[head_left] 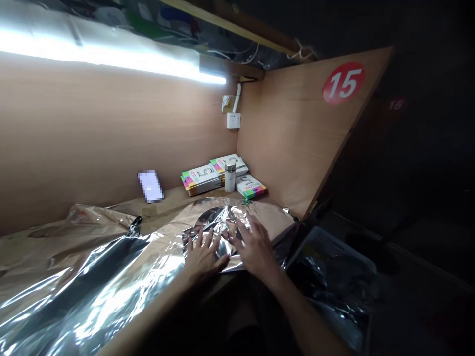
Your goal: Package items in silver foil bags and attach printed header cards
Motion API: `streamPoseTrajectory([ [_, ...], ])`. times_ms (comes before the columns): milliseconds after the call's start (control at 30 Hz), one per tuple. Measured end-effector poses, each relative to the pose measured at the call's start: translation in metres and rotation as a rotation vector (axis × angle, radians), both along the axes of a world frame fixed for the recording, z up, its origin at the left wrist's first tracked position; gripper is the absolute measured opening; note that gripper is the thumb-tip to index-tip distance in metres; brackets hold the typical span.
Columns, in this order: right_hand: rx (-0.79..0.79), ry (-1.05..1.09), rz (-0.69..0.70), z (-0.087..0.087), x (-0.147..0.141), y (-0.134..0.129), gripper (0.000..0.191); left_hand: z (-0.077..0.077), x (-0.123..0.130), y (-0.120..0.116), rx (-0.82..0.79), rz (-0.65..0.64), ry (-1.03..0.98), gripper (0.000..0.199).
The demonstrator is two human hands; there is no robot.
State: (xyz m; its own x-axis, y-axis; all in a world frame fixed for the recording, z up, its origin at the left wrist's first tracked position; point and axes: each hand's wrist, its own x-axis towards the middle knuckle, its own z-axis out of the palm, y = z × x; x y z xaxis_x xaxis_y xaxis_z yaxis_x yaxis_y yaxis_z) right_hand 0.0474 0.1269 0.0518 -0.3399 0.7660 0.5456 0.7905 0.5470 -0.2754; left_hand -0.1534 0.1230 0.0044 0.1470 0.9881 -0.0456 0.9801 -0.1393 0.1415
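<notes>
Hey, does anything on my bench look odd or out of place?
Mildly: the right-hand pack is turned differently from the left pile, and the silver film under your left hand and right hand is crumpled. I see no spill.

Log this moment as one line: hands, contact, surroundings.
left hand: spread on silver film | right hand: on same film | beyond: white flask, printed packs | right: panel marked 15

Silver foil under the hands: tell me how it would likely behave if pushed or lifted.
The silver foil is probably floppy, since it lies creased and crumpled at the left hand and right hand. Those sharp wrinkles suggest a thin, light sheet. Its glossy shine hints it may be slippery.
</notes>
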Motion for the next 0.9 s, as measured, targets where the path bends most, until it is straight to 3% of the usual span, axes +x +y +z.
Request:
streamPoseTrajectory([
  [100,-0.161,-0.260,0.298,0.005,-0.047,0.039,0.054,-0.004,-0.002,-0.002,0.021,-0.009,0.026,0.081],
  [167,-0.326,-0.388,0.357,-0.005,-0.058,0.070,0.056,-0.004,-0.002,-0.004,0.053,-0.012,0.027,0.081],
  [267,-0.453,-0.478,0.232,-0.013,-0.034,0.109,0.055,-0.003,-0.002,-0.006,0.052,0.008,0.018,0.088],
  [367,-0.464,-0.480,0.054,0.001,0.005,0.124,0.056,-0.004,-0.002,-0.006,0.045,0.005,0.004,0.092],
  [433,-0.440,-0.477,0.010,0.010,0.019,0.109,0.060,-0.005,-0.002,-0.005,0.059,0.001,-0.006,0.093],
  [500,-0.340,-0.488,0.138,0.006,0.023,0.077,0.067,-0.007,-0.003,-0.005,0.067,-0.001,-0.005,0.093],
  [600,-0.054,-0.501,0.509,-0.027,0.034,0.021,0.086,-0.011,-0.004,-0.005,0.093,-0.007,0.006,0.089],
  [667,0.116,-0.503,0.500,-0.053,0.056,0.001,0.073,-0.012,-0.004,-0.005,0.112,-0.008,0.005,0.088],
  [733,0.259,-0.484,0.384,-0.069,0.083,-0.002,0.049,-0.012,-0.002,-0.004,0.111,-0.005,0.000,0.089],
  [800,0.336,-0.471,0.344,-0.072,0.103,0.005,0.043,-0.010,-0.001,-0.003,0.090,-0.007,-0.005,0.090],
  [900,0.372,-0.462,0.476,-0.062,0.106,0.007,0.040,0.000,-0.005,-0.007,0.088,-0.021,-0.001,0.089],
])
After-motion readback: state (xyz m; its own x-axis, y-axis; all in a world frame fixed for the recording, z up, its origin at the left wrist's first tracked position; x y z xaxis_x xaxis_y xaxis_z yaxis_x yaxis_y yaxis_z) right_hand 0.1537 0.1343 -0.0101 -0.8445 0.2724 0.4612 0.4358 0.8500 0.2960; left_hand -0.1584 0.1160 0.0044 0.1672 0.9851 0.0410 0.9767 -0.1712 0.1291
